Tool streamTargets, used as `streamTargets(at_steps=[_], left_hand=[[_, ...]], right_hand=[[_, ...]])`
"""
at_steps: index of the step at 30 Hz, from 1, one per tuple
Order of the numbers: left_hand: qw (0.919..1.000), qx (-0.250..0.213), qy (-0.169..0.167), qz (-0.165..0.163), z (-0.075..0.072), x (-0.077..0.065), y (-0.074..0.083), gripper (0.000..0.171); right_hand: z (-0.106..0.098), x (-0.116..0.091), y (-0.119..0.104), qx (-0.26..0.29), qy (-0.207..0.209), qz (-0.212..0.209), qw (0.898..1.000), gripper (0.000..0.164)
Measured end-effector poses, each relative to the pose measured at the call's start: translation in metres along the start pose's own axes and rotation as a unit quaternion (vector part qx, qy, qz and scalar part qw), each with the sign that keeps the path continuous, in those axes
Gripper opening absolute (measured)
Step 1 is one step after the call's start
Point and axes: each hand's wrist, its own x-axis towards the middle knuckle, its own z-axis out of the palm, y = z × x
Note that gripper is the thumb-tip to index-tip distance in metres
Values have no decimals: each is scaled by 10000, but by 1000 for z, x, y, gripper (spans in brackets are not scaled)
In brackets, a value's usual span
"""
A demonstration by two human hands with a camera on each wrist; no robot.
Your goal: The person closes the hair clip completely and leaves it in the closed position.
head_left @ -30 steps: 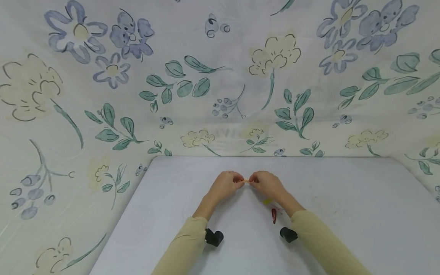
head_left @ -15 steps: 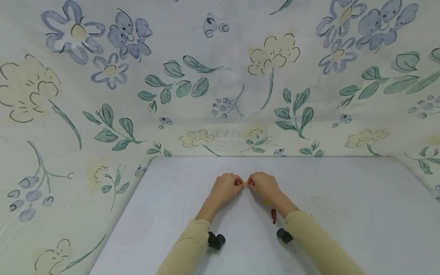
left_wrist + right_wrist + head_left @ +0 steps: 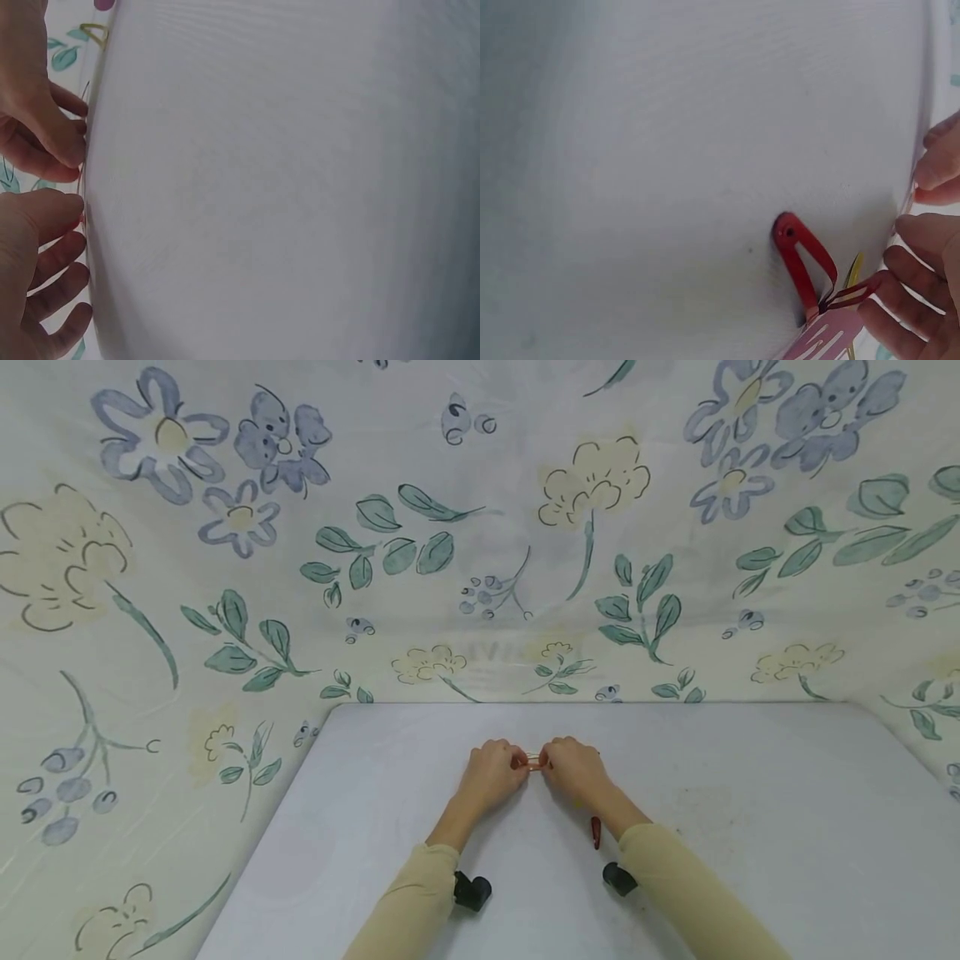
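Near the far side of the white table, my left hand (image 3: pixel 495 772) and right hand (image 3: pixel 576 772) almost meet, fingertips facing. Between them they pinch a small orange-red looped piece (image 3: pixel 534 767), its thin strands spanning the gap; its ends are hidden in the fingers and I cannot tell its kind. In the right wrist view, a red snap hair clip (image 3: pixel 796 270) lies on the table by my right hand (image 3: pixel 922 292). Beside the clip are a pink piece with pale stripes (image 3: pixel 826 337) and a thin yellow piece (image 3: pixel 854 271), overlapped partly by red strips.
The white table (image 3: pixel 787 827) ends at a straight far edge, with a floral-patterned sheet (image 3: pixel 480 643) rising behind it. Black wrist devices (image 3: pixel 471 891) sit at both sleeves. Small specks dot the table right of my right hand.
Both hands have shifted slightly toward me, and the looped piece between them shows more spread strands. The yellow piece is now mostly covered by my right hand in the head view.
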Motion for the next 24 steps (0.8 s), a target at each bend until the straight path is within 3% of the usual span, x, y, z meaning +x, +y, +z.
streamTargets(at_steps=[16, 24], left_hand=[[9999, -147, -43, -78, 0, -3, -1, 12], [9997, -175, 160, 32, -1, -8, -1, 13]], right_hand=[[2, 1, 1, 83, -146, 105, 9998, 10], [-2, -4, 5, 713, -301, 43, 9970, 12]])
